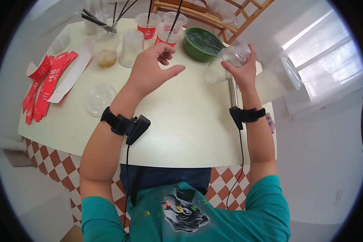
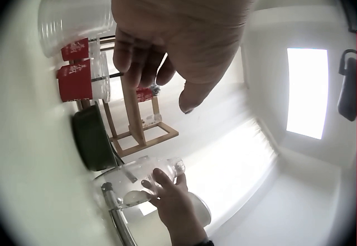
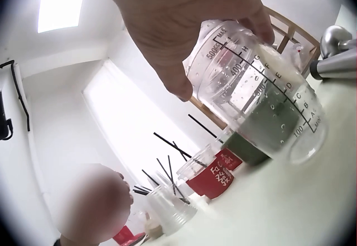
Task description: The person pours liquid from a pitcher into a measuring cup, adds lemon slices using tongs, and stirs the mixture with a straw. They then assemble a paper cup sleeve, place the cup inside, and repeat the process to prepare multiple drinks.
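Vessel (image 3: pixel 268 98), clear and graduated, is located at the right side of the table (image 1: pixel 177 137), near the green basin (image 1: pixel 197 54). The right hand (image 1: pixel 243 70) grasps it near its upper end, thumb on one side and fingers on the other. Printed marks on the wall include 500cc, 400 and 100, with MAX and MIN at the ends of the scale; droplets cling to the wall. The vessel is tilted; contact between its base and the table cannot be confirmed.

Left hand (image 1: pixel 155 64): released, positioned above the table, fingers loosely bent, thumb extended, holding nothing. The upturned clear cup (image 1: pixel 132 52) is nearest to it.

Adjacent items: a metal cylinder (image 1: pixel 233 92) lies just beside the vessel. A white container (image 1: pixel 272 82) is at the right edge. Cups with red sleeves (image 1: pixel 146 32) and black straws are grouped at the rear. A cup of brown liquid (image 1: pixel 107 58) is left of the upturned clear cup. Red paper sleeves (image 1: pixel 52 82), a white strip (image 1: pixel 72 76) and a clear lid (image 1: pixel 101 99) lie at left
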